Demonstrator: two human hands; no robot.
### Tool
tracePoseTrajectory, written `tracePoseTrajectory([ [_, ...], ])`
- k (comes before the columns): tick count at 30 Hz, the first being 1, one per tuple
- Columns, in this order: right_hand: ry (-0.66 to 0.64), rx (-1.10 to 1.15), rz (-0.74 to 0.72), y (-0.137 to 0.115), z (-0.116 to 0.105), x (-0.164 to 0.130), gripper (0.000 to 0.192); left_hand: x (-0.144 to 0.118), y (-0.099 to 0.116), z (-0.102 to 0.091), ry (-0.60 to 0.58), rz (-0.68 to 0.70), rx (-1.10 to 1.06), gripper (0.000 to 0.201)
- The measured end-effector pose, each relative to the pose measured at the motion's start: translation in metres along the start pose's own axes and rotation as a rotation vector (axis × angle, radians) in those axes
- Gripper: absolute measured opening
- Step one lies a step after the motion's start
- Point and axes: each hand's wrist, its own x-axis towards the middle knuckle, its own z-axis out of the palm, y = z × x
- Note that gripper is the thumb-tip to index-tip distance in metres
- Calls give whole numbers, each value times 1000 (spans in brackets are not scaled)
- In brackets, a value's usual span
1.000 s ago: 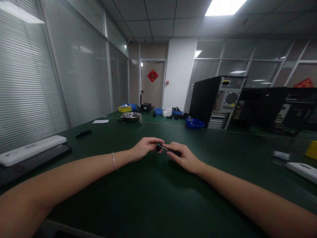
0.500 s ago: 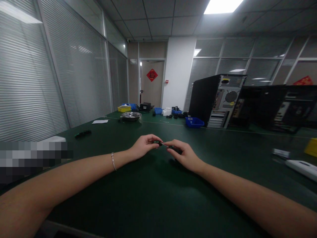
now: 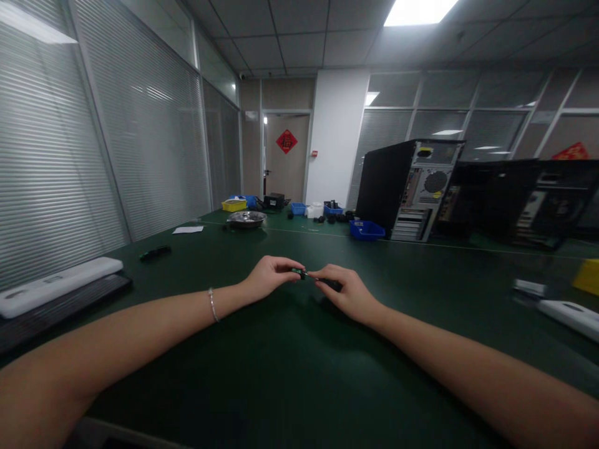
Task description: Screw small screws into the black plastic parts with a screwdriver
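Observation:
Both my hands meet over the middle of the green table (image 3: 290,374). My left hand (image 3: 270,277), a bracelet on its wrist, pinches a small dark part (image 3: 296,272) between its fingertips. My right hand (image 3: 346,292) grips a small screwdriver (image 3: 327,284) with a black handle; its thin metal tip touches the small part. Most of the handle is hidden under my fingers. The two hands are almost touching.
A white keyboard and a black one (image 3: 56,287) lie at the left edge. A black tool (image 3: 155,252), a paper and a metal bowl (image 3: 246,218) sit further back, with blue (image 3: 367,231) and yellow bins. Open computer towers (image 3: 412,190) stand back right; a white device (image 3: 568,315) lies right.
The hands have stayed together and shifted slightly up in view; the small part has turned a little in my left fingers.

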Motion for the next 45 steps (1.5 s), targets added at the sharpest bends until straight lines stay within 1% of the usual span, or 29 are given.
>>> tracePoseTrajectory([
  [6,4,-12,-26,0,2,0,30,-4,4,1,-1,28,59,27],
  [14,6,45,-42,-4,1,1,30,-2,4,2,27,-4,-38,27],
  [21,6,74,-38,-1,2,0,29,-2,8,3,45,-62,-117,28],
  [28,6,77,-44,-2,1,1,32,2,-4,4,53,-66,-225,30],
  [34,4,55,-19,-2,1,1,29,3,-6,3,60,-54,-175,30],
  [39,-6,54,-23,-4,0,1,30,2,-7,1,17,-36,-134,30],
  [45,-53,111,-7,-2,-1,2,30,1,-7,0,-27,-41,-163,30],
])
